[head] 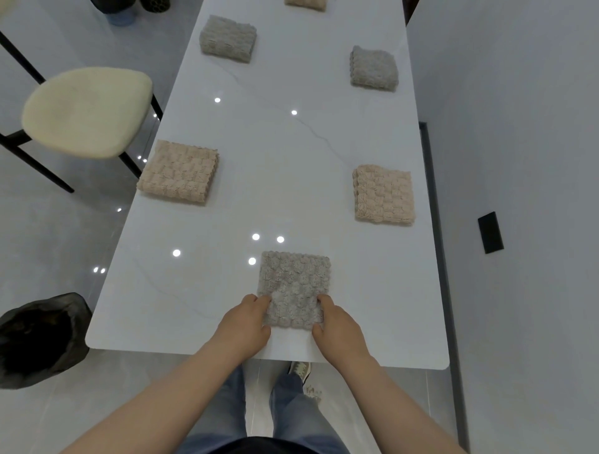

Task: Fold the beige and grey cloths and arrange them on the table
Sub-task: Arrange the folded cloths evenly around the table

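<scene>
A folded grey cloth (294, 285) lies square on the white table (201, 291) near its front edge. My left hand (246, 324) grips its near left corner and my right hand (337, 327) grips its near right corner, fingers curled at the cloth's edges. Two folded beige cloths sit mid-table, one at the left edge (178, 171) and one at the right (384, 194). Farther back lie two folded grey cloths, left (228, 39) and right (372, 68). Another beige cloth (306, 3) shows at the far end, cut off by the frame.
A cream-cushioned chair (87, 110) with black legs stands left of the table. A dark bin (39, 340) sits on the floor at the near left corner. A grey wall (518, 162) runs close along the table's right side.
</scene>
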### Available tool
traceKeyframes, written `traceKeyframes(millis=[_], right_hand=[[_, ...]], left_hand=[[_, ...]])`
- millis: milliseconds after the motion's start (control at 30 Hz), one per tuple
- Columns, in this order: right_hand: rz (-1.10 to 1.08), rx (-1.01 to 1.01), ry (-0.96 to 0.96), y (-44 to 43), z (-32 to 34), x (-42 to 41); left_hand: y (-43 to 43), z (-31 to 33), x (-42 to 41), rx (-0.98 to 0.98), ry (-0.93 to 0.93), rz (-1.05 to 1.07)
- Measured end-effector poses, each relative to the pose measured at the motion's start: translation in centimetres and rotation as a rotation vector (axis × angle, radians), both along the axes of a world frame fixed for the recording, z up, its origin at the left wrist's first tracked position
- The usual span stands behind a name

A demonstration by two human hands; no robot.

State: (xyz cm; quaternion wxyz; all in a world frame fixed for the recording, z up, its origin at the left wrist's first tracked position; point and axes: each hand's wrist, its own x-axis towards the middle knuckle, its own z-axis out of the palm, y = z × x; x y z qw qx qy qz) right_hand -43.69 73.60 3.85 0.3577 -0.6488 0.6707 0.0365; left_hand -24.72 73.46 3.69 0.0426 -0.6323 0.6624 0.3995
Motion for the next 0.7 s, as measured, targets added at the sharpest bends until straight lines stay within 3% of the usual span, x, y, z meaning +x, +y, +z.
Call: traceKeyframes(millis=[700], right_hand=[[-0.012,-0.004,0.029,1.1,0.1,-0.5]], left_hand=[[1.0,0.1,-0.6,-0.006,0.019,-0.003]])
